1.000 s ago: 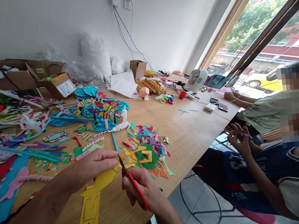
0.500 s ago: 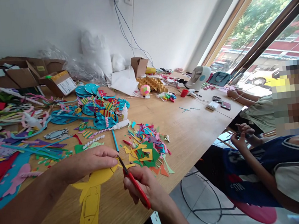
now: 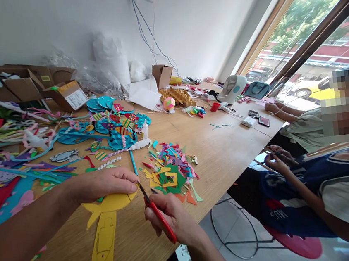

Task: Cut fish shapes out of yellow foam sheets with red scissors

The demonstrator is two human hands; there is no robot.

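My left hand (image 3: 116, 181) pinches a yellow fish cutout (image 3: 110, 203) between thumb and fingers, its tail toward me and its head end at the right. Wrapped around the red handles of a pair of scissors (image 3: 161, 220) is my right hand (image 3: 172, 213). The blade tips meet the fish's right end, close to my left fingertips. Below the fish, a yellow strip (image 3: 104, 246) with a pencilled fish outline lies on the table. A pile of coloured scraps (image 3: 175, 167) sits just beyond my right hand.
Blue discs and fish crafts (image 3: 121, 127), glue bottles (image 3: 145, 129) and pipe cleaners (image 3: 15, 126) crowd the left and back. Cardboard boxes (image 3: 65, 96) line the wall. A fan (image 3: 232, 88) and phones (image 3: 263, 121) lie farther right. Two people sit along the right edge.
A thin yellow offcut by the scissors has come away from the fish, and the blades look nearly closed. My hands have barely moved. The nearest person's hands have shifted slightly.
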